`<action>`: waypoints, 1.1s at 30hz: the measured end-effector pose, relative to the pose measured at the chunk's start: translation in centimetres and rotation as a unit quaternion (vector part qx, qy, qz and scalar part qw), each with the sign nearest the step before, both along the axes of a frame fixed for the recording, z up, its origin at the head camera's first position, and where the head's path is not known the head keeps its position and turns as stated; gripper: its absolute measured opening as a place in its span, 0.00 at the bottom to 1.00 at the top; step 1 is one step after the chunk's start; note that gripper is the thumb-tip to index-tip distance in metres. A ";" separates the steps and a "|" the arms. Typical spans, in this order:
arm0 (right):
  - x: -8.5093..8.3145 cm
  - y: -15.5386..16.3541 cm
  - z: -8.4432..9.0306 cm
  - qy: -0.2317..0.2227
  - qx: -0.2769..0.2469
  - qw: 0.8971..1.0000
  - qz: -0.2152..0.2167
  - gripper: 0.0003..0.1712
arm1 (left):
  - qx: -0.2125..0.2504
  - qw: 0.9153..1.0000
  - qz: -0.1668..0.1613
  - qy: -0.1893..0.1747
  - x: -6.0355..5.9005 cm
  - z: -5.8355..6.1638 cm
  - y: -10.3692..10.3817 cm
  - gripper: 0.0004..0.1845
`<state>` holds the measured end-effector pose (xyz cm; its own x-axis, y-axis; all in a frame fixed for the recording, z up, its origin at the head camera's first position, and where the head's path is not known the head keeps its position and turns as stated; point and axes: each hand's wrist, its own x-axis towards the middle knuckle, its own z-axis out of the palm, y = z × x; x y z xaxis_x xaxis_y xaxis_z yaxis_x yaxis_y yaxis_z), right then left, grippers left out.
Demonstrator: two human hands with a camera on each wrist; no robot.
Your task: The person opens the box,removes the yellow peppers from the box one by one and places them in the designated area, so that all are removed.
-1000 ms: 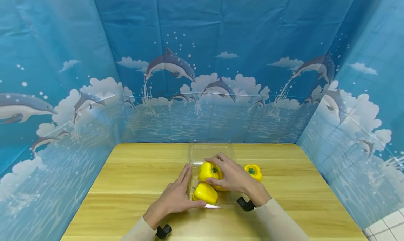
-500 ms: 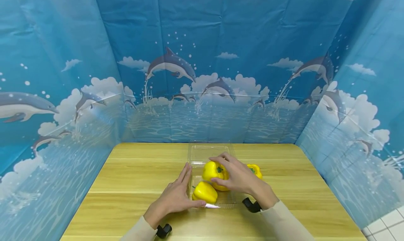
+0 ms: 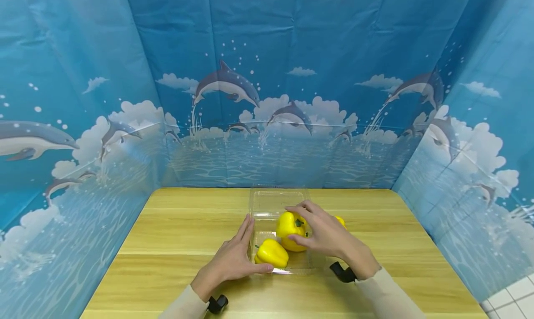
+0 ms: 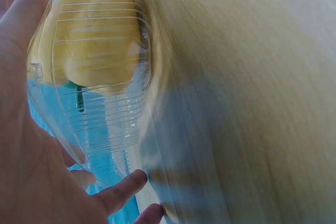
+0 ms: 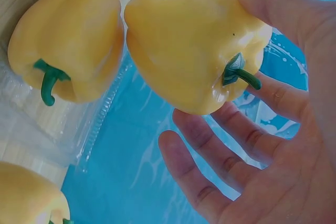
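Note:
My right hand (image 3: 325, 231) grips a yellow bell pepper (image 3: 287, 223), thumb on one side and fingers on the other; its green stem (image 5: 242, 77) shows in the right wrist view. Below it in the head view, another yellow pepper (image 3: 293, 245) is partly covered. A third yellow pepper (image 3: 272, 253) lies on its side in the front left of a clear plastic clamshell box (image 3: 301, 264). At the box's front left corner rests my left hand (image 3: 232, 262), fingers straight along the left wall. Its thumb touches the rim in the left wrist view.
The box's clear lid (image 3: 273, 201) lies folded back toward the far table edge. Behind my right hand, another yellow pepper (image 3: 341, 220) is mostly hidden. The wooden table (image 3: 187, 235) is enclosed by a blue dolphin curtain (image 3: 258, 156).
My right hand has moved to the right with the pepper in its grip, and now covers more of the pepper behind it. The left hand has stayed at the box's corner.

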<state>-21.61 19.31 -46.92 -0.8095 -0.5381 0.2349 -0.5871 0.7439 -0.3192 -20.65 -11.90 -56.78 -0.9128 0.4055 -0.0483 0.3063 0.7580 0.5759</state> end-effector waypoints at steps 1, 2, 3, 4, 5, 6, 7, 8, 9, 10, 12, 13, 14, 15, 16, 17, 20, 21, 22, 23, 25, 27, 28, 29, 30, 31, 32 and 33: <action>0.0 0.1 0.0 0.001 0.001 1.000 0.000 0.43 | 0.000 1.000 0.001 0.000 0.0 0.0 0.0 0.81; 0.0 0.2 0.1 0.001 0.002 1.000 -0.001 0.43 | 0.000 1.000 0.001 0.000 0.0 0.0 0.0 0.81; 0.0 0.3 0.1 0.001 0.002 1.000 -0.001 0.43 | 0.000 1.000 0.001 0.000 0.0 0.0 0.1 0.81; 0.1 0.4 0.1 0.002 0.003 1.000 -0.001 0.42 | 0.000 1.000 0.002 0.001 0.0 0.0 0.1 0.81; 0.1 0.5 0.2 0.002 0.003 1.000 -0.001 0.42 | -0.001 1.000 0.002 0.001 0.0 0.1 0.1 0.81; 0.1 0.6 0.2 0.003 0.004 1.000 -0.001 0.42 | -0.001 1.000 0.002 0.001 0.0 0.1 0.1 0.81; 0.1 0.7 0.2 0.004 0.004 1.000 -0.001 0.42 | 0.000 1.000 0.002 0.001 0.0 0.1 0.1 0.81; 0.1 0.8 0.3 0.005 0.004 1.000 -0.002 0.42 | -0.001 1.000 0.003 0.001 0.0 0.2 0.1 0.81; 0.1 0.9 0.3 0.006 0.004 1.000 -0.002 0.42 | -0.001 1.000 0.003 0.001 0.0 0.2 0.1 0.81; 0.2 1.0 0.3 0.008 0.004 1.000 -0.002 0.42 | -0.001 1.000 0.003 0.001 0.0 0.2 0.1 0.81; 0.2 1.2 0.3 0.011 0.005 1.000 -0.003 0.42 | -0.001 1.000 0.003 0.000 0.0 0.2 0.1 0.81; 0.2 1.3 0.3 0.013 0.005 1.000 -0.004 0.42 | -0.002 1.000 0.003 0.000 0.0 0.2 0.1 0.81; 0.2 1.5 0.3 0.014 0.005 1.000 -0.004 0.42 | -0.002 1.000 0.003 -0.001 0.0 0.2 0.1 0.81; 0.2 1.6 0.4 0.015 0.005 1.000 -0.005 0.42 | -0.003 1.000 0.003 -0.001 0.0 0.2 0.2 0.81; 0.2 1.7 0.4 0.016 0.004 1.000 -0.006 0.42 | -0.003 1.000 0.003 -0.001 0.0 0.2 0.2 0.81; 0.2 1.8 0.4 0.016 0.003 1.000 -0.006 0.42 | -0.003 1.000 0.003 -0.001 0.0 0.2 0.2 0.81; 0.2 2.1 0.5 0.017 0.000 1.000 -0.009 0.42 | -0.005 1.000 0.002 -0.001 0.0 0.2 0.2 0.81; 0.2 2.2 0.5 0.018 0.000 1.000 -0.010 0.42 | -0.004 1.000 0.002 -0.001 0.0 0.2 0.2 0.81; 0.2 2.3 0.6 0.020 0.000 1.000 -0.011 0.42 | -0.003 1.000 0.002 -0.001 0.0 0.2 0.2 0.81; 0.2 2.3 0.6 0.023 0.001 1.000 -0.012 0.42 | -0.004 1.000 0.001 -0.001 -0.1 0.2 0.2 0.81; 0.3 2.5 0.7 0.027 0.002 1.000 -0.014 0.42 | -0.002 1.000 0.001 -0.001 -0.1 0.2 0.1 0.80; 0.3 2.7 0.8 0.030 0.002 0.999 -0.017 0.42 | 0.000 1.000 0.000 -0.001 -0.1 0.3 0.1 0.80; 0.3 2.8 0.8 0.032 0.003 0.999 -0.018 0.42 | 0.000 1.000 -0.001 -0.002 -0.1 0.3 0.1 0.80; 0.4 2.9 0.9 0.032 0.003 0.999 -0.018 0.42 | 0.000 1.000 -0.001 -0.002 -0.1 0.3 0.1 0.80; 0.4 3.0 0.9 0.033 0.003 0.999 -0.020 0.42 | 0.001 1.000 -0.001 -0.002 -0.1 0.3 0.1 0.80; 0.4 3.1 0.9 0.034 0.003 0.999 -0.020 0.42 | 0.000 1.000 -0.001 -0.002 -0.1 0.3 0.1 0.80; 0.4 3.2 0.9 0.035 0.003 0.999 -0.021 0.41 | -0.001 1.000 -0.001 -0.002 -0.1 0.3 0.1 0.80; 0.4 3.3 0.9 0.035 0.003 0.999 -0.022 0.41 | -0.001 1.000 -0.001 -0.002 -0.1 0.3 0.1 0.80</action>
<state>-21.16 22.62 -46.01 -0.8138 -0.5041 0.2892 -0.5748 0.7713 -0.2732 -20.72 -11.80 -56.52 -0.9120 0.4067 -0.0538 0.3046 0.7592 0.5752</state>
